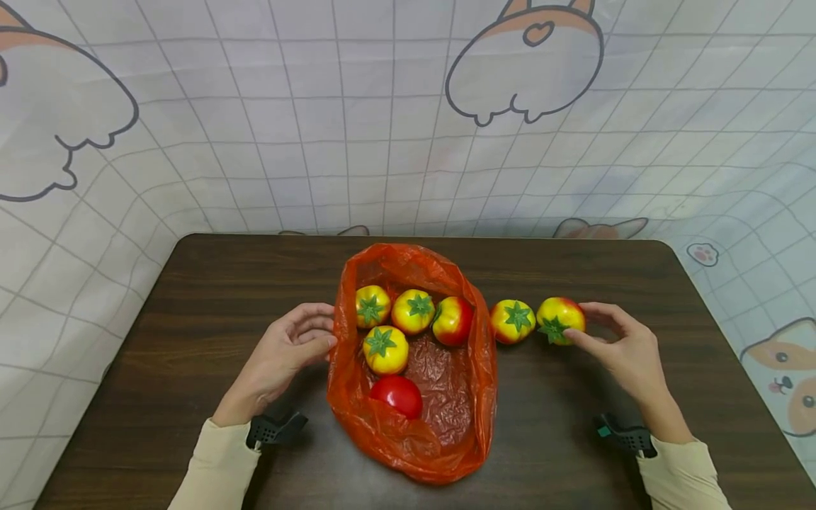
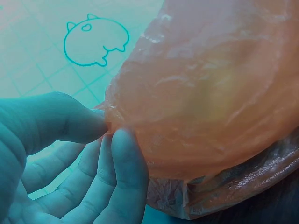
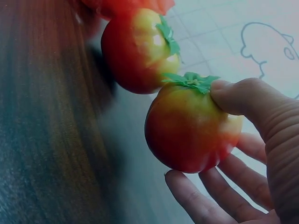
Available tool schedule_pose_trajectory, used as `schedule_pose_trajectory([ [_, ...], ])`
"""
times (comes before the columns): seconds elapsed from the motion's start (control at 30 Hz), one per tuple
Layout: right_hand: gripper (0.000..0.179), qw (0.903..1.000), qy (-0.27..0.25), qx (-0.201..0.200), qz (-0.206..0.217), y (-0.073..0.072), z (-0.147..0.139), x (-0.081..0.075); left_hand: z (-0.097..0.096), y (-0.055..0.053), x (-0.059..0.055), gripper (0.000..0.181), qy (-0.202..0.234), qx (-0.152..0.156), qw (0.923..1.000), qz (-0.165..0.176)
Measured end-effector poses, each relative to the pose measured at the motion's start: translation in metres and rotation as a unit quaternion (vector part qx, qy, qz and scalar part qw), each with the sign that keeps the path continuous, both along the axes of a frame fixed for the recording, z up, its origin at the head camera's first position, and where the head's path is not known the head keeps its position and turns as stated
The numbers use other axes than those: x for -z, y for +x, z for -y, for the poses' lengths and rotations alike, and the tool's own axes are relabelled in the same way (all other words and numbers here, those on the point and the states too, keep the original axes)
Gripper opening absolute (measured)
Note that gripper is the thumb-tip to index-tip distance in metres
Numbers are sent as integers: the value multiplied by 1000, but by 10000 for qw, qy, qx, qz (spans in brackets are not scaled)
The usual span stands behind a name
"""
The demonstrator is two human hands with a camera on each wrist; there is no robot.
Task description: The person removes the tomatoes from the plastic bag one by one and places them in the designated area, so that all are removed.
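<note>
An open red plastic bag (image 1: 413,453) lies on the table with its rim rolled wide. Its left rim is pinched between thumb and fingers of my left hand (image 1: 283,354), seen closely in the left wrist view at the bag (image 2: 201,107). My right hand (image 1: 627,350) holds a yellow-red tomato (image 1: 559,320) with a green leafy top, thumb near the leaves and fingers on the far side. Beside it, against the bag's right side, sits another tomato (image 1: 513,321). Inside the bag are several yellow-red tomatoes (image 1: 413,312) and a plain red round piece (image 1: 398,395), partly covered by the front rim.
The dark wooden table (image 1: 210,319) has rounded back corners. Behind it and at both sides hangs a white gridded cloth (image 1: 357,142) with cartoon dogs. Dark straps with small black mounts sit on both wrists.
</note>
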State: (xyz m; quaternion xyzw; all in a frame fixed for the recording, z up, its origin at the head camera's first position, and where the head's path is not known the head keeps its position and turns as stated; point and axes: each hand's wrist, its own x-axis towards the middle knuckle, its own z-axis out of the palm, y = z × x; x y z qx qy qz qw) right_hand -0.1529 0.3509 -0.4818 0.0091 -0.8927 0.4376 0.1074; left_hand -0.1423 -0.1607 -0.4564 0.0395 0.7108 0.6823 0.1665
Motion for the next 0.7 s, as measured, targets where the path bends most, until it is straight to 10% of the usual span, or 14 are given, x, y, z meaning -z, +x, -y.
schedule_pose_trajectory([
  [0.7,44,9949,687,24,736,-2,-1,1,0,-1,-1,54,-145,-82,9998,69],
])
